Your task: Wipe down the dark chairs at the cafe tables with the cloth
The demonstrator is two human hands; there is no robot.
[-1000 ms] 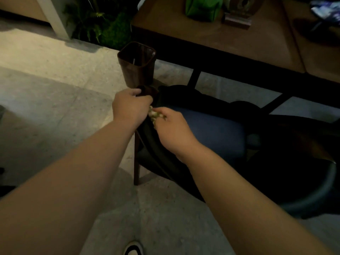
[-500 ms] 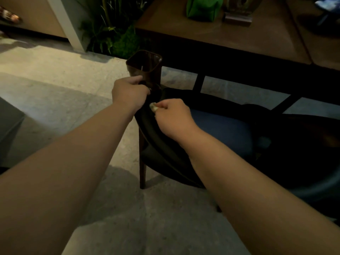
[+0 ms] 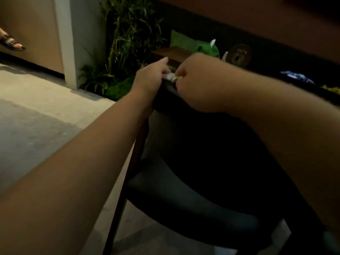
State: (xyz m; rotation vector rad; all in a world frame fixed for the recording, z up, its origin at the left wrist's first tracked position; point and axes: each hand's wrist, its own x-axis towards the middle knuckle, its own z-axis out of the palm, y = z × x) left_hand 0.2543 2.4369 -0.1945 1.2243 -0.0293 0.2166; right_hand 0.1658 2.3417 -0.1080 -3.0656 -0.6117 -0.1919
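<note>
My left hand (image 3: 150, 80) grips the top rail of the dark chair (image 3: 211, 144), fingers curled over it. My right hand (image 3: 198, 83) is closed on the cloth (image 3: 172, 77) — just a pale scrap showing between my hands — pressing it to the rail, below the desk (image 3: 171, 52).

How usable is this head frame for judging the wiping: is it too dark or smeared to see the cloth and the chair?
Head view: dim throughout, so the dark chair is almost black with little surface detail; motion blur softens both forearms and the background table; the cloth shows only as a small pale scrap between the left hand and right hand; wide-angle stretch enlarges the near arms.
</note>
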